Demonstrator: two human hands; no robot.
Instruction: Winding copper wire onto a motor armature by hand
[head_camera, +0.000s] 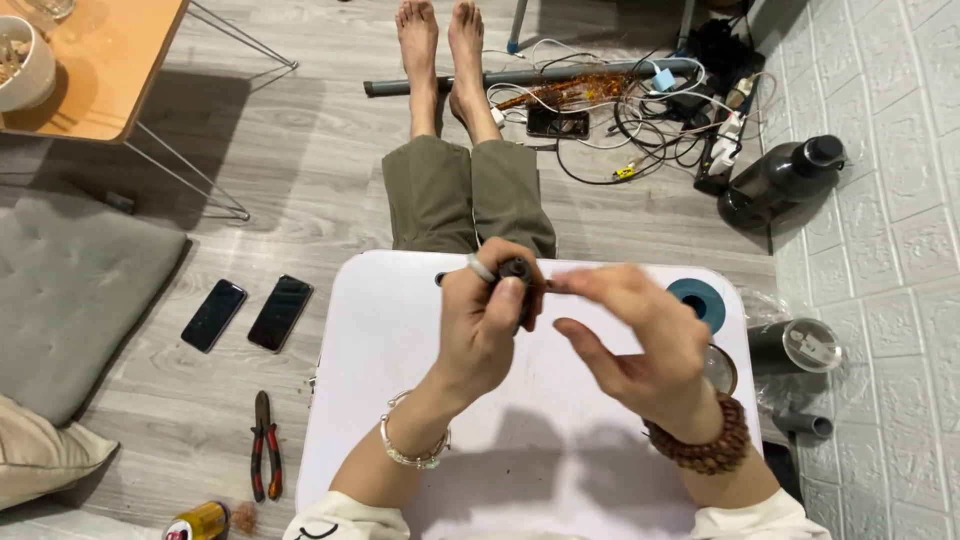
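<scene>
At the far left a wooden table stands with a pale bowl on its edge, and a grey cushion lies on the floor near it. Further right two dark phones lie side by side on the floorboards, with red-handled pliers nearer and a yellow can at the bottom edge.

The white lap table fills the middle. Over it the left hand is closed around a small dark cylindrical part, whose top shows above the fingers, at the far edge of the table. The right hand is blurred; its thumb and forefinger seem pinched together just right of the part, on something too small to make out, so I cannot tell whether it grips anything.

To do this well, I judge the left hand should hold the part steady and upright while the right fingertips work at its end, low over the table so that anything dropped lands there.

On the right side of the table lie a blue roll of tape and a round lid, partly under the right wrist and close enough to be knocked. Farther off, beyond the outstretched legs, sits a tangle of cables, and a dark bottle lies by the wall.
</scene>
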